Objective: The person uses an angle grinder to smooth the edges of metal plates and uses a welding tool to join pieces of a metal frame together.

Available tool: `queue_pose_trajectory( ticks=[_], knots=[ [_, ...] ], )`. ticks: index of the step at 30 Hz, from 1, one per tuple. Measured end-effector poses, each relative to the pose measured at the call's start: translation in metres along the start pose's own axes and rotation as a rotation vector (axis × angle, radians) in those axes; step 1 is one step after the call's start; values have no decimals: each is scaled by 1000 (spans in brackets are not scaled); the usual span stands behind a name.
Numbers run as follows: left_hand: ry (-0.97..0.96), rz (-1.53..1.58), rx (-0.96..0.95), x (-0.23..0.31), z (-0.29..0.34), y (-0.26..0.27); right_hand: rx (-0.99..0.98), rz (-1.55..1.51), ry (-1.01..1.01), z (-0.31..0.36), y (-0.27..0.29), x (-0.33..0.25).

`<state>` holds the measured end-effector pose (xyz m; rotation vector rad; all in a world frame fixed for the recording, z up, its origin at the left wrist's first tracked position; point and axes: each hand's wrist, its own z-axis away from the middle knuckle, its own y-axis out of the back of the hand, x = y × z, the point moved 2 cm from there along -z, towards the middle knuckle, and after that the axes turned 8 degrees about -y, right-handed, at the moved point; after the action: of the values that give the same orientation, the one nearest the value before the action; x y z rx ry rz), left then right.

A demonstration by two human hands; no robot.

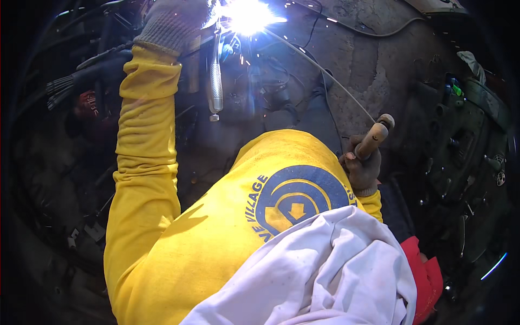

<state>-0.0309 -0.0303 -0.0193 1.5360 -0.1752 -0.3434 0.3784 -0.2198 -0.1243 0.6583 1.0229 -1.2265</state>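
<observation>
My right hand [362, 172], in a dark glove with bare fingertips, is closed round a brown electrode holder [372, 142]. A long thin welding rod [330, 74] slants from its head up to a blinding white-blue arc [249, 17] at the top edge, where sparks fly. Left of the arc is my left hand [172, 24], in a grey knitted glove. Its fingers are lost in glare and past the frame edge. Beside it, silver locking pliers [216, 84] hang handle down, their jaws near the arc. Whether my left hand touches them cannot be told.
A cable [374, 34] curves over the stained floor [355, 65]. Dark machinery [460, 130] with a rag [472, 66] on it stands at the right. On the left lies a bundle of thin rods [62, 88]. White cloth [325, 265] drapes over my yellow shirt [216, 216].
</observation>
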Motion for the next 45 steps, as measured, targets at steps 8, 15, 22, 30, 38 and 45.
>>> queue_pose_trajectory(
  ticks=[8, 15, 22, 30, 38, 45],
  knots=[
    [-47, 1, 67, -4, 1, -3, 77, 1, -84, 4, -2, 1],
    [-64, -7, 102, -4, 3, -4, 190, 401, 134, 2, 6, 4],
    [-100, -6, 164, -4, 8, -5, 86, 133, -59, 4, 5, -5],
    [-48, 38, 72, 0, -3, -5, 129, 2, -115, 7, 2, 3],
    [208, 35, -197, 3, -6, -2, 90, -15, -112, 5, 4, 5],
    [36, -6, 6, 0, 8, -4, 27, -6, -73, 1, 8, -3]
  ],
)
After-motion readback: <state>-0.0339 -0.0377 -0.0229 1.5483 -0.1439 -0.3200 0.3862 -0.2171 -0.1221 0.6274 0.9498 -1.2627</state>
